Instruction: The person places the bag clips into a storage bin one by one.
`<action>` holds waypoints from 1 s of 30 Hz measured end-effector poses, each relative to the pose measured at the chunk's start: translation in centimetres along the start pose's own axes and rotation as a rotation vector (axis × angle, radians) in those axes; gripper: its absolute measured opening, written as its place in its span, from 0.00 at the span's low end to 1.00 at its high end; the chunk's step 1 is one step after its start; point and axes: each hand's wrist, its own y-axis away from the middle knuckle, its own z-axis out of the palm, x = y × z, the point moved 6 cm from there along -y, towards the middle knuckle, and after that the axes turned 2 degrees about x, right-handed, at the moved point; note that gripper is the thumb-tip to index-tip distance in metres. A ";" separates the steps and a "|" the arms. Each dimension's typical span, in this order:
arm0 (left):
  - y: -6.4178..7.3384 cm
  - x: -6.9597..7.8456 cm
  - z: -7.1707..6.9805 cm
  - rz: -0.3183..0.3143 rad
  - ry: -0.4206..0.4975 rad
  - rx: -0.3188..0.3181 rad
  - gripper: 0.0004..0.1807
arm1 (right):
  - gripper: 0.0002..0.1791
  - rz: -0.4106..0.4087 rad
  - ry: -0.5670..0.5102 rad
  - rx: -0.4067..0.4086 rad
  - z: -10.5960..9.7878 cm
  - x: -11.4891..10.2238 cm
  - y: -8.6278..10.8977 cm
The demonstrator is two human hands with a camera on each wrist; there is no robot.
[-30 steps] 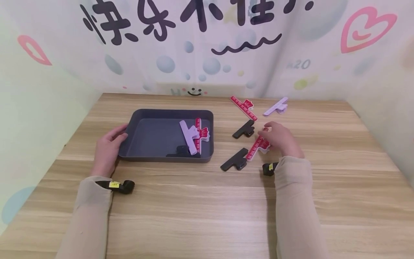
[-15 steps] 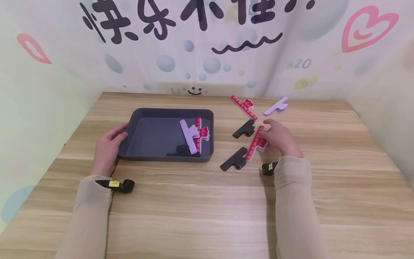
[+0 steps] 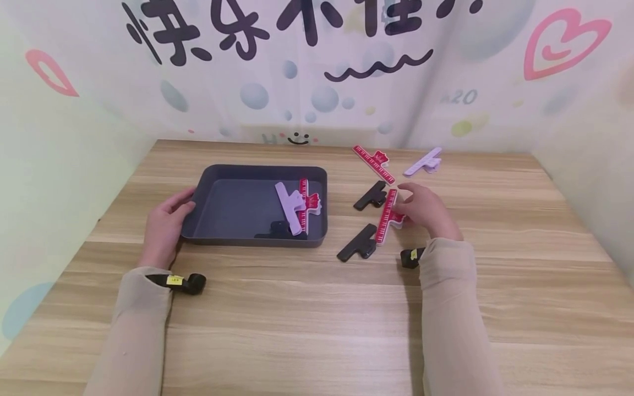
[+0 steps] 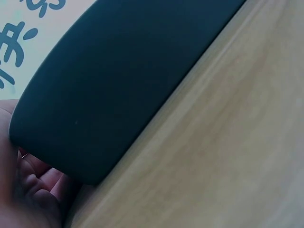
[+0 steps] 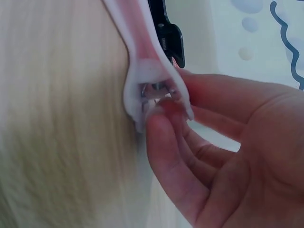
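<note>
The right hand reaches forward from a beige sleeve, thumb and finger pinching the handle of a red clip, while the left hand grips the near-left edge of a dark tray. The red clip lies left of the right hand, just beside two black clips. Around them spreads a wood-grain counter, backed by a printed white backdrop.
</note>
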 end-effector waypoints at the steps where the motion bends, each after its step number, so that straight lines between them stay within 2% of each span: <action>1: 0.0 0.0 0.0 0.001 0.000 -0.001 0.22 | 0.33 0.000 -0.003 -0.002 0.0 0.0 0.0; 6: 0.1 0.1 -0.1 0.007 -0.007 0.002 0.22 | 0.33 0.017 0.014 -0.003 0.0 0.0 0.2; 12: 0.1 0.2 0.0 0.016 -0.007 0.009 0.22 | 0.28 0.051 0.026 -0.031 0.3 0.2 0.2; 21: 0.0 0.1 0.1 0.012 -0.011 0.004 0.22 | 0.23 0.013 0.021 -0.045 0.2 -0.3 0.0; 27: 0.0 0.2 -0.4 0.023 -0.026 0.025 0.22 | 0.17 -0.016 0.021 -0.055 0.4 -0.8 -0.3; 30: 0.0 0.2 0.0 0.037 -0.014 0.018 0.22 | 0.16 -0.022 0.022 -0.042 0.2 -0.5 -0.2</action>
